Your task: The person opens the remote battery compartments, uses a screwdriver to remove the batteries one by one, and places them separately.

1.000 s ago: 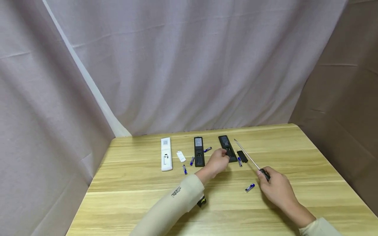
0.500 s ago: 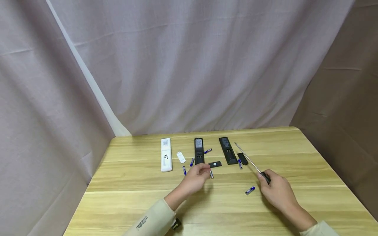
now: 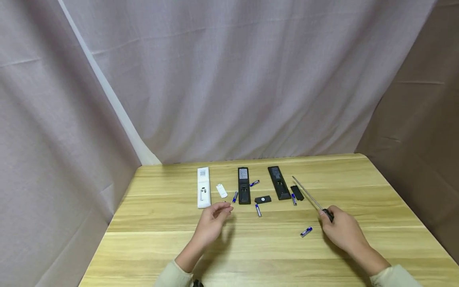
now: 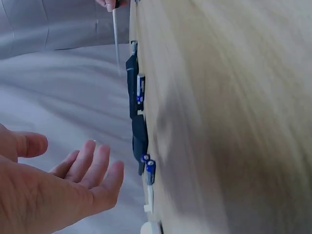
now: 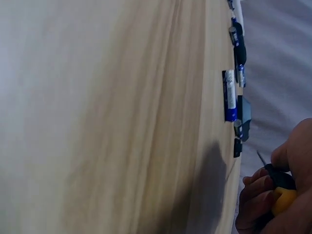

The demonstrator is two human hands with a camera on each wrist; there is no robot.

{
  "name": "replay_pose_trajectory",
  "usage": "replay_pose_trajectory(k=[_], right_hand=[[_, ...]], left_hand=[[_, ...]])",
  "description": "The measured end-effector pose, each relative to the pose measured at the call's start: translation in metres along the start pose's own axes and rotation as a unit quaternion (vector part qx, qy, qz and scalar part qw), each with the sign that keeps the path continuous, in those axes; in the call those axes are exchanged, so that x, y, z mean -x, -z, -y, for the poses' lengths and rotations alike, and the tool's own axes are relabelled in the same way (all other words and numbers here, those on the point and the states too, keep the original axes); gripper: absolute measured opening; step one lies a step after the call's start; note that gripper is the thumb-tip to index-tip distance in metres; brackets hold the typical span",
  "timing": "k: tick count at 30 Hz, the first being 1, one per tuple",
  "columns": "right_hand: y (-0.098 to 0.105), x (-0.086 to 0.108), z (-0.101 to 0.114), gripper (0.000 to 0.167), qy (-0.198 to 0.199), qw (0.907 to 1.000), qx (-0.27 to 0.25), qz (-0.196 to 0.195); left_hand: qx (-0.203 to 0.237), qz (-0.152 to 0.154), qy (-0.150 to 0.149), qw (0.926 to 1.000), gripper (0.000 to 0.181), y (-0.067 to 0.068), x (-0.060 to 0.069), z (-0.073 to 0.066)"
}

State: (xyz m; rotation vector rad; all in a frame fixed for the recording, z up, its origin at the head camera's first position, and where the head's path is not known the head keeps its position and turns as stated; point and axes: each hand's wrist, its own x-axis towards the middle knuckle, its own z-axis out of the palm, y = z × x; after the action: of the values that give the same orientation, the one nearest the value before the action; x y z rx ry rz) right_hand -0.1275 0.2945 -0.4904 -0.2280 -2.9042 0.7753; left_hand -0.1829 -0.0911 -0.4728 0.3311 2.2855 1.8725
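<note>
My left hand point(image 3: 211, 223) hovers above the table, just in front of the white remote point(image 3: 203, 191). Its thumb and loosely bent fingers are apart in the left wrist view, with nothing between them. On the right, my right hand point(image 3: 342, 231) grips a screwdriver point(image 3: 308, 194) by its black and yellow handle point(image 5: 283, 197); the thin metal shaft points away to the left. Beyond the hands lie a middle black remote point(image 3: 244, 189) and a right black remote point(image 3: 279, 183). All three remotes lie back up, with uncovered battery compartments.
A white battery cover point(image 3: 221, 191), a black cover point(image 3: 263, 199) and another black cover point(image 3: 297, 193) lie among the remotes. Several blue and silver batteries are scattered about, one point(image 3: 306, 232) nearest my right hand. A grey curtain point(image 3: 251, 79) hangs behind the table.
My left hand has moved left from the right black remote to in front of the white one, uncovering a black cover and a battery. My right hand keeps its grip on the screwdriver.
</note>
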Motion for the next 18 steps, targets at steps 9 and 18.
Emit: replay_pose_trajectory(k=[9, 18], right_hand=[[0.004, -0.014, -0.015, 0.038, -0.013, 0.9996, 0.015, 0.019], [0.004, -0.029, -0.024, 0.037, -0.002, 0.9938, 0.097, 0.054]], left_hand=[[-0.052, -0.011, -0.015, 0.9985, 0.043, -0.003, -0.002, -0.004], [-0.037, -0.035, -0.018, 0.9985, 0.033, -0.002, -0.001, -0.002]])
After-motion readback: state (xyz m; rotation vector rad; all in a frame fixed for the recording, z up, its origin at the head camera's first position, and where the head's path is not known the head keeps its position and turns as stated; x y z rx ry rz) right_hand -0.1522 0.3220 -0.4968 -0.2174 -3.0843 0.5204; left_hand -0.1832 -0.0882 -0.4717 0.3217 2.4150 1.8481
